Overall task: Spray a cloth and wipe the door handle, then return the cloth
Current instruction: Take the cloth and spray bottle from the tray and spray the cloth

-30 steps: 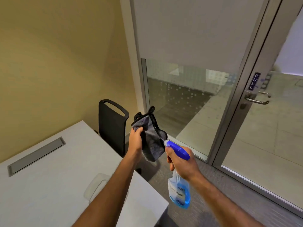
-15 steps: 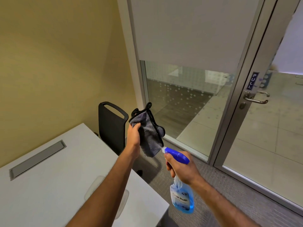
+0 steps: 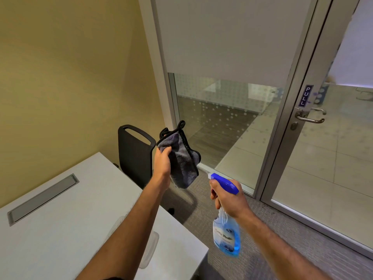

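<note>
My left hand (image 3: pixel 162 162) grips a grey cloth (image 3: pixel 182 161) with a black edge and holds it up in front of the glass wall. My right hand (image 3: pixel 228 199) is closed around the neck of a spray bottle (image 3: pixel 226 235) with blue liquid and a blue trigger head. Its white nozzle points at the cloth from a short gap below and to the right. The metal door handle (image 3: pixel 309 118) sits on the glass door at the right, under a PULL sign (image 3: pixel 305 96), well beyond both hands.
A white table (image 3: pixel 60 219) with a grey cable hatch (image 3: pixel 43 199) fills the lower left. A clear plastic tray (image 3: pixel 150 249) lies on it under my left forearm. A black chair (image 3: pixel 135 154) stands behind the table. Grey carpet runs to the door frame.
The spray bottle has pulled back, down and to the right, away from the cloth. The cloth stays held up in my left hand.
</note>
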`<state>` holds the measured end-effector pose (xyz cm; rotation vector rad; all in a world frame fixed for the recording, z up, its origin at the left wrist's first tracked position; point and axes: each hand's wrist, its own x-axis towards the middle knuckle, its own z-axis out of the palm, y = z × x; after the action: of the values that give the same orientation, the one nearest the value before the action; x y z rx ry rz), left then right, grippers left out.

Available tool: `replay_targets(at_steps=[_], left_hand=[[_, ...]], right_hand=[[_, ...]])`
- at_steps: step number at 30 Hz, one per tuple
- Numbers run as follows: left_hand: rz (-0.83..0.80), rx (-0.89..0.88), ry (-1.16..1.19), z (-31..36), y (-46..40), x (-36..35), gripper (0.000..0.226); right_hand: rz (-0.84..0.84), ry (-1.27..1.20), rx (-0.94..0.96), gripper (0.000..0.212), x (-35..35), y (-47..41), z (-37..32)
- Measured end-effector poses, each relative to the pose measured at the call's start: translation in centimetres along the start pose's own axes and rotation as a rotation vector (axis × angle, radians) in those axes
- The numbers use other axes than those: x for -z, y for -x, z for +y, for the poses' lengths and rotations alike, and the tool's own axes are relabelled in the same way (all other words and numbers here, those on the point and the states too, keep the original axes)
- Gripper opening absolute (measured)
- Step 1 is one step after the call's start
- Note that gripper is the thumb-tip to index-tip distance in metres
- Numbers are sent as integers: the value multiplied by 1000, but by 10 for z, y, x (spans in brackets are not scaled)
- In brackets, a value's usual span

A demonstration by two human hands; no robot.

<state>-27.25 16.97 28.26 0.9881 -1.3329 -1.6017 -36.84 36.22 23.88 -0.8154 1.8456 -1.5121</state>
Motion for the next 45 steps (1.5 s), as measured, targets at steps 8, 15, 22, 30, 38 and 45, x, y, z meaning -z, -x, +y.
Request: replay_targets(at_steps=[8, 15, 22, 30, 38, 45], left_hand=[[-35, 23, -59, -7, 14, -1, 30], [-32, -17, -44, 5, 20, 4, 18], [-20, -62, -73, 12, 19, 13, 20], [-46, -34, -66, 7, 28, 11, 19], [-29, -73, -58, 14, 25, 16, 19], [-24, -54, -56, 14, 20, 24, 16]], right_hand=[[-46, -98, 97, 35, -13, 2, -32], [-84, 37, 109, 38, -23, 14, -24], [29, -14, 49, 35, -20, 15, -13], [59, -79, 154, 37, -17, 7, -46], [-46, 50, 79, 41, -31, 26, -31], [14, -2, 18, 37, -32, 29, -24]])
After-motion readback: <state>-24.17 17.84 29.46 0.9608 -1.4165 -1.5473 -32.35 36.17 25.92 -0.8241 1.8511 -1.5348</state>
